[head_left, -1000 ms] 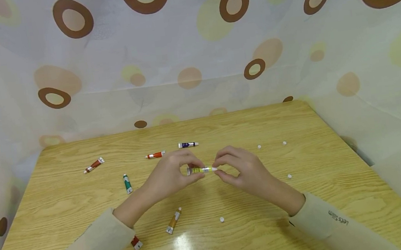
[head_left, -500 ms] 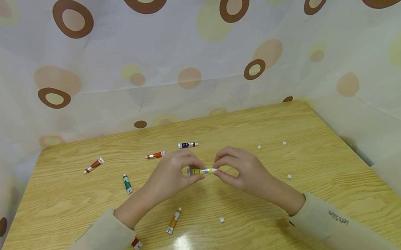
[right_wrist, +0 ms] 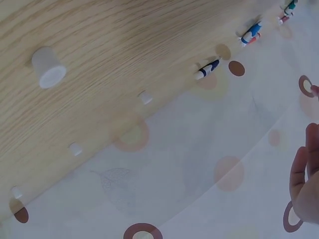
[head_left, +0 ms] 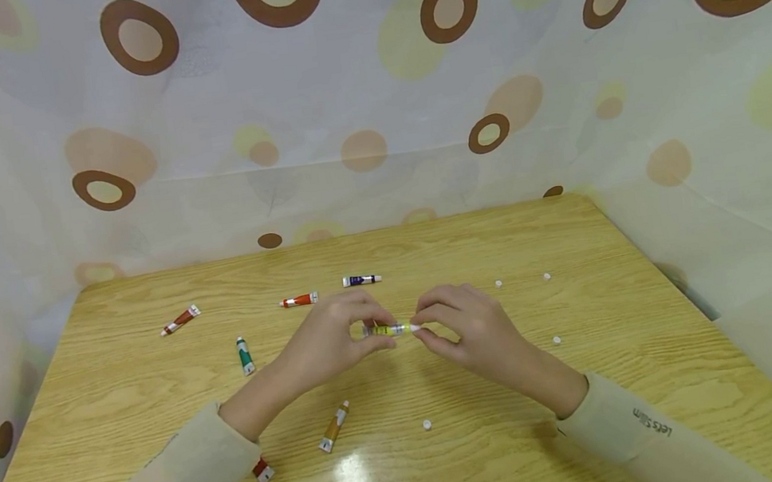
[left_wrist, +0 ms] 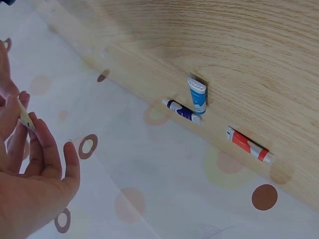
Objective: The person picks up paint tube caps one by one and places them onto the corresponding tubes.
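Over the middle of the table, my left hand (head_left: 329, 336) pinches a yellow paint tube (head_left: 386, 329) between thumb and fingers. The tube lies crosswise, its white cap (head_left: 415, 327) pointing right. My right hand (head_left: 472, 327) pinches that cap with thumb and fingertips. The left wrist view shows the left hand (left_wrist: 40, 174) at its edge, with a pale end of the tube (left_wrist: 26, 119) between the fingers. Only part of the right hand (right_wrist: 309, 174) shows in the right wrist view, and the tube is out of sight there.
Around the hands lie a purple tube (head_left: 362, 280), orange tube (head_left: 299, 300), red-brown tube (head_left: 180, 320), green tube (head_left: 245, 355), ochre tube (head_left: 334, 427) and a red tube (head_left: 262, 472) partly under the left sleeve. A blue tube (left_wrist: 198, 97) is hidden from the head view. Several white caps (head_left: 556, 340) sit rightward.
Both hands stay almost in place with the yellow tube between them. The right fingers have shifted slightly at the white cap.
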A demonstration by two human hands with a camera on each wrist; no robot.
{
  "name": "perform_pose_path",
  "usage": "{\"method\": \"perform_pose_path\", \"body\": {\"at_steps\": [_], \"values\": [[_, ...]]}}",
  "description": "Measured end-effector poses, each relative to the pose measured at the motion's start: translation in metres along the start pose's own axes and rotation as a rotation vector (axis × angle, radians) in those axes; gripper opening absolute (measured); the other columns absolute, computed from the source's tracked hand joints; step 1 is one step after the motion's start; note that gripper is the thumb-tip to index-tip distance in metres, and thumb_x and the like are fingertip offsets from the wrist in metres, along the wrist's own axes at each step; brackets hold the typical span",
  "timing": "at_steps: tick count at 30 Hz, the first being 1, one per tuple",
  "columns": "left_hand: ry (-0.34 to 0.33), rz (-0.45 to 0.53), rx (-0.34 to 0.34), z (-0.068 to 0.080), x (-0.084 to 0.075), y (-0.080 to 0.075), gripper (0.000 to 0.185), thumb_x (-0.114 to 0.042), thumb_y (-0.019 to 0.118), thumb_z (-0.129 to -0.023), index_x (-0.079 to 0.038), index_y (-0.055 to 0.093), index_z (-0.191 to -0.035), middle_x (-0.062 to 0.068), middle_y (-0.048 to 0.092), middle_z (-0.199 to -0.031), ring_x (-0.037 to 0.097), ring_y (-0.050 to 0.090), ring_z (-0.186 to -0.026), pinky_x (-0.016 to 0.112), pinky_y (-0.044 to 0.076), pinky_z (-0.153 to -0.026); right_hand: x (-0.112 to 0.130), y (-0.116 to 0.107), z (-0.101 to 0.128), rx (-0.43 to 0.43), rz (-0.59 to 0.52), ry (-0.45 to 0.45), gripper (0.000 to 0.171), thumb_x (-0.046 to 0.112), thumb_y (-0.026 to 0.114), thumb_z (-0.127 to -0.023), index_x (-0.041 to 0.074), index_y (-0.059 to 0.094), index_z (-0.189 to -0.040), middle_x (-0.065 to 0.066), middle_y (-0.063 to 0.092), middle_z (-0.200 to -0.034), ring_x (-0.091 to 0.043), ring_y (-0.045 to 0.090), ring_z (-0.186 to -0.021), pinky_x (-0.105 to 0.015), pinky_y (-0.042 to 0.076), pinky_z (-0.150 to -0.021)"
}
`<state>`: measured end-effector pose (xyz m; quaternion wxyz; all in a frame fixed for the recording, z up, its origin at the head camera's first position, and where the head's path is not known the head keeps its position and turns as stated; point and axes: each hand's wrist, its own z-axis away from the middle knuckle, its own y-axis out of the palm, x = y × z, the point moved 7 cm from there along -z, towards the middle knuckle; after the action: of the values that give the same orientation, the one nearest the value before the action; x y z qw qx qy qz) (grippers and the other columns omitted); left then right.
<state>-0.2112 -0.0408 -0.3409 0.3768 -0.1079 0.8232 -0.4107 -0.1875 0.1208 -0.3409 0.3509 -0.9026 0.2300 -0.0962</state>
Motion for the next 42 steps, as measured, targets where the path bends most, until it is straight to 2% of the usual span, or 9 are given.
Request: {"method": "perform_pose_path", "body": {"at_steps": [4,7,11,16,20,29,33,37,42], "values": [[0.015,-0.034,-0.017,0.0,-0.003,-0.001,0.018,-0.017,0.086,-0.084,-0.011,0.081,-0.101,-0.002,0.074,-0.093,0.009,0.065,-0.081,0.019,0.055,-0.07,0.0,0.0,0.0,-0.007,0.012,-0.004,0.015,0.008,0.087,-0.08,0.007,0.075,-0.09,-0.005,0.072,-0.097,-0.018,0.068,-0.084,-0.032,0.055,-0.069],[0.052,-0.085,-0.05,-0.001,-0.006,-0.001,0.015,-0.016,0.086,-0.084,-0.011,0.082,-0.098,-0.003,0.073,-0.091,0.009,0.064,-0.08,0.023,0.056,-0.069,0.0,0.001,0.0,-0.004,0.024,0.002,0.011,0.014,0.083,-0.086,0.007,0.075,-0.089,-0.005,0.073,-0.096,-0.019,0.069,-0.086,-0.033,0.056,-0.07],[0.117,-0.176,-0.106,-0.001,-0.011,-0.002,0.014,-0.015,0.088,-0.081,-0.012,0.082,-0.093,-0.004,0.073,-0.089,0.01,0.064,-0.08,0.027,0.055,-0.075,-0.002,0.001,-0.001,-0.011,0.035,0.016,0.016,0.021,0.077,-0.094,0.007,0.076,-0.088,-0.005,0.074,-0.095,-0.019,0.071,-0.085,-0.034,0.056,-0.07],[0.174,-0.281,-0.155,-0.002,-0.016,-0.002,0.015,-0.018,0.09,-0.08,-0.014,0.081,-0.092,-0.005,0.073,-0.09,0.012,0.066,-0.083,0.03,0.054,-0.079,-0.005,0.0,-0.003,-0.009,0.018,0.061,0.013,0.017,0.084,-0.085,0.006,0.076,-0.088,-0.006,0.075,-0.094,-0.02,0.071,-0.085,-0.035,0.056,-0.07],[0.215,-0.348,-0.185,-0.002,-0.018,-0.001,0.017,-0.019,0.09,-0.079,-0.013,0.082,-0.092,-0.004,0.072,-0.091,0.014,0.065,-0.086,0.031,0.053,-0.08,-0.011,0.002,-0.003,0.041,-0.015,0.147,0.017,0.013,0.089,-0.077,0.007,0.077,-0.088,-0.006,0.075,-0.094,-0.02,0.071,-0.085,-0.035,0.056,-0.07],[0.332,-0.459,-0.256,-0.001,-0.022,0.0,0.017,-0.015,0.092,-0.077,-0.011,0.081,-0.09,0.0,0.072,-0.092,0.018,0.068,-0.088,0.033,0.056,-0.084,-0.028,0.015,0.0,0.217,-0.251,0.429,0.004,0.014,0.079,-0.091,0.012,0.075,-0.091,0.0,0.072,-0.097,-0.015,0.07,-0.088,-0.033,0.059,-0.079],[0.301,-0.443,-0.24,-0.003,-0.017,0.0,0.019,-0.017,0.092,-0.077,-0.011,0.082,-0.091,0.0,0.073,-0.092,0.019,0.068,-0.088,0.035,0.057,-0.086,-0.031,0.018,0.001,0.245,-0.274,0.478,0.005,0.016,0.077,-0.093,0.012,0.075,-0.094,0.001,0.071,-0.098,-0.013,0.069,-0.089,-0.031,0.059,-0.079],[0.221,-0.406,-0.191,-0.006,-0.006,0.001,0.019,-0.021,0.091,-0.078,-0.012,0.082,-0.093,-0.001,0.074,-0.093,0.019,0.069,-0.091,0.04,0.058,-0.092,-0.035,0.022,0.002,0.269,-0.246,0.524,0.009,0.02,0.077,-0.094,0.013,0.076,-0.098,0.0,0.071,-0.1,-0.016,0.069,-0.092,-0.033,0.059,-0.079],[0.128,-0.333,-0.148,-0.012,0.011,0.001,0.017,-0.02,0.089,-0.08,-0.012,0.081,-0.093,0.0,0.076,-0.093,0.017,0.07,-0.086,0.04,0.058,-0.089,-0.041,0.02,0.001,0.238,-0.197,0.518,0.015,0.02,0.081,-0.09,0.012,0.077,-0.102,-0.001,0.071,-0.103,-0.02,0.068,-0.093,-0.033,0.058,-0.074]]}}
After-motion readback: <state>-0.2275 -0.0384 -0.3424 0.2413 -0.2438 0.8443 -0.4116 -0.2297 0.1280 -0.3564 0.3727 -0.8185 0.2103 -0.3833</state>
